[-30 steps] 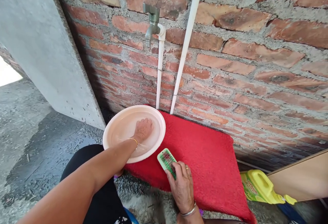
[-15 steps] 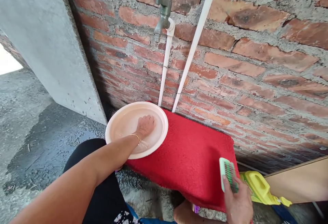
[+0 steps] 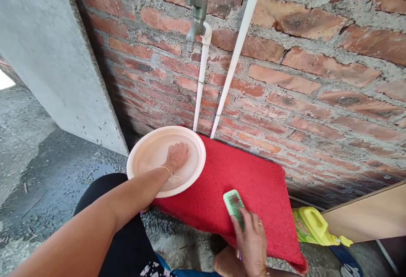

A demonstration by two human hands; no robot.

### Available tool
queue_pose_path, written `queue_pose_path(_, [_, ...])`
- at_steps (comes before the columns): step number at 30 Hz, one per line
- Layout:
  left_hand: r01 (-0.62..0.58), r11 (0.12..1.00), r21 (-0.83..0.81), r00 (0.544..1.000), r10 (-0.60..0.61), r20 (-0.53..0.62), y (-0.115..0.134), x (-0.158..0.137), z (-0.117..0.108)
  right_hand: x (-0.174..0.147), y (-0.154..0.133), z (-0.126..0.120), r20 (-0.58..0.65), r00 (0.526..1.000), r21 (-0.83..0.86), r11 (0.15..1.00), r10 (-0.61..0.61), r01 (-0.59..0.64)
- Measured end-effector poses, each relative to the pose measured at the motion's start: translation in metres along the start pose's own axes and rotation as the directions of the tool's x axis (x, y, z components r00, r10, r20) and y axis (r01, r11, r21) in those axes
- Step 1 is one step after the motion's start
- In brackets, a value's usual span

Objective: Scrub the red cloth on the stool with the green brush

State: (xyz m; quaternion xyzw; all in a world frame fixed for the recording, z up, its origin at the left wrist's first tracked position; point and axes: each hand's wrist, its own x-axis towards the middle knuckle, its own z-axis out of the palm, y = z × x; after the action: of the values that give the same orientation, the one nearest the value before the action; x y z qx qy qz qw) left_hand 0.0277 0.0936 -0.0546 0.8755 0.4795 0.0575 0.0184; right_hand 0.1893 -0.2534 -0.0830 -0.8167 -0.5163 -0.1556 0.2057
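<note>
My left hand (image 3: 178, 155) is down inside a pale pink basin (image 3: 137, 146) that holds some water. Its fingers are curled, and whatever may be under them is hidden. My right hand (image 3: 252, 239) grips a light green scrub brush (image 3: 234, 201), slightly blurred, over a red plush mat (image 3: 253, 171). I cannot tell whether the brush touches the pile. The basin stands on the left end of this mat, which drapes over a low support.
A brick wall (image 3: 285, 112) rises behind, with a tap (image 3: 196, 21) and white pipes (image 3: 236, 53). On the left leans a grey slab (image 3: 63, 57). A yellow jug (image 3: 312, 224) lies on the right near a tan board (image 3: 371, 213). The floor (image 3: 76, 158) is wet at the left.
My right hand has moved left with the brush, from the mat's right end towards its middle. My left hand stays in the basin. The view has shifted slightly.
</note>
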Motion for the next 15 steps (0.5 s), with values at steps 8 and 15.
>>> queue_pose_path(8, [0.007, 1.0, -0.009, 1.0, -0.007, -0.011, 0.001, 0.001, 0.001, -0.005, 0.105, -0.031, -0.164, 0.856, -0.183, 0.838, 0.489, -0.514])
queue_pose_path(15, [0.014, 1.0, -0.028, 1.0, -0.014, 0.003, 0.001, 0.0, 0.0, 0.024, -0.025, 0.008, -0.044, 0.999, 0.172, 0.985, 0.008, 0.0])
